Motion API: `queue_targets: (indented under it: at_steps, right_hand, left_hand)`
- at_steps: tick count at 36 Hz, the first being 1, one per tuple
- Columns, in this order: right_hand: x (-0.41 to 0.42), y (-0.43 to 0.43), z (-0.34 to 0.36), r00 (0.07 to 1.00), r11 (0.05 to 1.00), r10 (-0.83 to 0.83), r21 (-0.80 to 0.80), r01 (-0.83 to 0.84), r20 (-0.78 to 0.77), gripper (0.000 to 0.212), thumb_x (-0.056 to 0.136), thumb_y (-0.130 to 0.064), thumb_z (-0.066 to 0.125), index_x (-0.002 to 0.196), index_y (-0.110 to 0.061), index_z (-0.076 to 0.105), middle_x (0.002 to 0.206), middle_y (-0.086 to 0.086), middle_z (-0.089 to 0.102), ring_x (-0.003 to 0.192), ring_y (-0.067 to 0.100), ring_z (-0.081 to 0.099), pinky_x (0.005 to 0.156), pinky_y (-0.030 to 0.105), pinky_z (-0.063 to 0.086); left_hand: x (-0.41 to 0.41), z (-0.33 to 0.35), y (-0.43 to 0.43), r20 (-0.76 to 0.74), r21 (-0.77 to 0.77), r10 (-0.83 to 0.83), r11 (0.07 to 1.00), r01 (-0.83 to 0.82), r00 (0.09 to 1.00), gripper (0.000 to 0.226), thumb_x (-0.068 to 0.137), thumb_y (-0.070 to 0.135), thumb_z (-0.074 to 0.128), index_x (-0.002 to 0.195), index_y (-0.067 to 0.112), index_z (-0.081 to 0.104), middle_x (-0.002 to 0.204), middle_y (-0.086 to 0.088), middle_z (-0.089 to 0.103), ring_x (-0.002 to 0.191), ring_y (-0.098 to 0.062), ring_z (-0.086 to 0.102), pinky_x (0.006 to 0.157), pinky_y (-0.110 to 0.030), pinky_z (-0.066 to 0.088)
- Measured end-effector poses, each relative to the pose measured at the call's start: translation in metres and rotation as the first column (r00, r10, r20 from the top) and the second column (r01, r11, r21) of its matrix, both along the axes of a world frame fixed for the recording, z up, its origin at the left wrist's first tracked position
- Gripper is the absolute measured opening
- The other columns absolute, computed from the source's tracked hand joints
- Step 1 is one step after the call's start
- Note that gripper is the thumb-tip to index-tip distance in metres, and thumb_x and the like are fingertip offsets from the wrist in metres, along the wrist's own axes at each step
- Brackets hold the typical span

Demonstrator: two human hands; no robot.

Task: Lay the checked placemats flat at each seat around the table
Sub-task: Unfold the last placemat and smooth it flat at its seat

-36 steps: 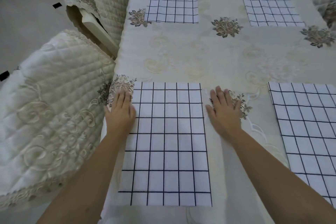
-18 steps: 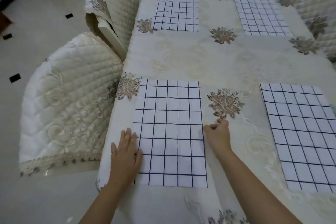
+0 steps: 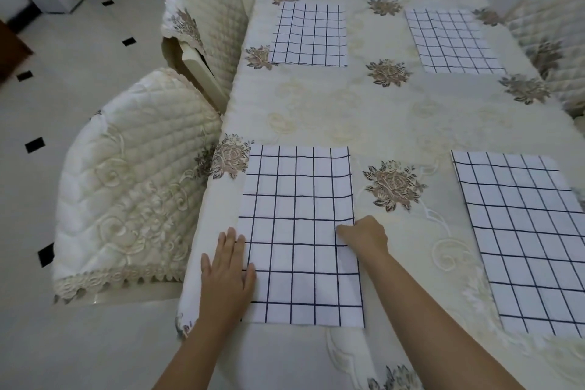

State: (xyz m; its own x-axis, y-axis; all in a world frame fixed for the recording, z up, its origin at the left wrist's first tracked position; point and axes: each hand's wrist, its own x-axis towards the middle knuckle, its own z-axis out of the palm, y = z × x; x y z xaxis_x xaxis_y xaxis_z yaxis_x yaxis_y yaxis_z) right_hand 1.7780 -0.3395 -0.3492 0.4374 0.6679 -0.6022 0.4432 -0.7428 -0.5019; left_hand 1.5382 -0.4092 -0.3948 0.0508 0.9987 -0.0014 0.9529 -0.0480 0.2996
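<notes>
Four white placemats with dark checks lie flat on the table (image 3: 364,111), which is covered by a cream embroidered cloth. The near-left placemat (image 3: 297,231) is right in front of me. My left hand (image 3: 229,266) lies flat with straight fingers on its left edge. My right hand (image 3: 364,236) has curled fingers and pinches its right edge, thumb on top. The near-right placemat (image 3: 522,241), far-left placemat (image 3: 310,35) and far-right placemat (image 3: 452,41) lie untouched.
Two chairs with quilted cream covers stand along the table's left side, the near chair (image 3: 133,184) and the far chair (image 3: 202,28). Another covered chair (image 3: 554,51) is at the far right. Tiled floor extends to the left.
Both hands slid down the near-left placemat's side edges toward me. My right hand went from flat to curled and now pinches the right edge. The view pulled back.
</notes>
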Motion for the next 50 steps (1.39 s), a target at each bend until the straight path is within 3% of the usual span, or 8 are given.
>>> queue_targets:
  at_steps: [2, 5, 8, 10, 12, 21, 36, 50]
  right_hand:
    - [-0.002, 0.003, -0.001, 1.0, 1.0, -0.018, 0.012, 0.019, -0.016, 0.027, 0.074, -0.028, 0.067, 0.082, -0.006, 0.052, 0.09, 0.01, 0.055, 0.08, 0.024, 0.055, 0.057, 0.024, 0.036]
    - [-0.005, 0.005, 0.0, 0.992, 0.993, -0.019, 0.112, 0.032, -0.122, 0.025, 0.081, -0.019, 0.064, 0.089, -0.006, 0.045, 0.073, 0.005, 0.048, 0.06, 0.017, 0.047, 0.047, 0.022, 0.03]
    - [-0.003, 0.004, -0.001, 0.989, 0.986, -0.013, 0.161, 0.037, -0.146, 0.019, 0.087, -0.017, 0.059, 0.094, -0.007, 0.044, 0.077, 0.005, 0.049, 0.065, 0.019, 0.047, 0.045, 0.023, 0.029]
    - [0.001, 0.003, -0.004, 0.987, 0.98, -0.034, 0.19, 0.064, -0.154, 0.016, 0.089, -0.014, 0.054, 0.077, -0.008, 0.045, 0.071, 0.006, 0.046, 0.06, 0.019, 0.042, 0.044, 0.024, 0.026]
    - [0.005, 0.002, -0.008, 0.985, 0.975, -0.053, 0.207, 0.086, -0.162, 0.039, 0.091, -0.01, 0.05, 0.057, -0.014, 0.031, 0.056, 0.002, 0.032, 0.05, 0.016, 0.028, 0.045, 0.025, 0.019]
    - [0.011, 0.01, -0.005, 0.938, 0.943, -0.141, 0.246, 0.224, -0.316, 0.048, 0.092, -0.01, 0.051, 0.058, -0.019, 0.018, 0.058, 0.0, 0.016, 0.053, 0.014, 0.013, 0.051, 0.026, 0.01]
    - [0.021, 0.05, -0.001, 0.901, 0.907, -0.237, 0.251, 0.339, -0.363, 0.051, 0.092, -0.007, 0.052, 0.055, -0.018, 0.019, 0.057, 0.002, 0.015, 0.052, 0.016, 0.012, 0.052, 0.028, 0.011]
    - [0.036, 0.042, 0.003, 0.965, 0.968, -0.078, 0.212, 0.134, -0.25, 0.027, 0.083, -0.011, 0.053, 0.064, -0.015, 0.035, 0.064, 0.005, 0.033, 0.061, 0.017, 0.03, 0.059, 0.027, 0.021]
  left_hand:
    - [0.0, 0.001, 0.0, 0.004, -0.006, 0.001, 1.0, -0.001, 1.0, 0.056, 0.084, 0.032, 0.034, 0.129, 0.003, 0.051, 0.139, -0.017, 0.047, 0.132, -0.022, 0.027, 0.094, -0.063, 0.035]
    - [-0.001, 0.0, -0.001, 0.012, -0.011, -0.004, 1.0, 0.004, 1.0, 0.056, 0.084, 0.031, 0.035, 0.129, 0.003, 0.051, 0.139, -0.018, 0.047, 0.132, -0.022, 0.027, 0.093, -0.064, 0.035]
    - [-0.001, -0.001, 0.0, 0.025, -0.018, -0.001, 1.0, 0.001, 1.0, 0.056, 0.084, 0.032, 0.034, 0.13, 0.003, 0.05, 0.14, -0.018, 0.046, 0.132, -0.022, 0.025, 0.094, -0.064, 0.033]
    - [-0.001, -0.002, 0.0, 0.039, -0.022, 0.011, 1.0, -0.01, 0.999, 0.058, 0.085, 0.033, 0.033, 0.131, 0.003, 0.05, 0.141, -0.017, 0.045, 0.133, -0.021, 0.023, 0.095, -0.063, 0.031]
    - [0.001, -0.004, 0.001, 0.053, -0.021, 0.015, 1.0, -0.014, 0.998, 0.058, 0.085, 0.034, 0.032, 0.133, 0.004, 0.049, 0.143, -0.015, 0.043, 0.134, -0.019, 0.02, 0.098, -0.063, 0.028]
    - [0.011, 0.002, 0.015, 0.154, -0.098, 0.06, 0.994, -0.046, 0.986, 0.079, 0.079, 0.052, 0.006, 0.147, 0.014, 0.023, 0.154, 0.005, 0.005, 0.139, -0.008, -0.006, 0.114, -0.044, -0.002]
    - [0.025, 0.015, 0.058, 0.163, -0.191, 0.072, 0.981, -0.04, 0.984, 0.09, 0.07, 0.058, -0.004, 0.148, 0.018, 0.016, 0.158, 0.004, 0.005, 0.137, 0.0, -0.009, 0.116, -0.042, -0.003]
    - [0.034, 0.018, 0.063, 0.144, -0.169, 0.056, 0.985, -0.031, 0.988, 0.088, 0.073, 0.055, 0.003, 0.145, 0.012, 0.03, 0.157, -0.005, 0.014, 0.146, -0.02, 0.004, 0.116, -0.048, 0.005]
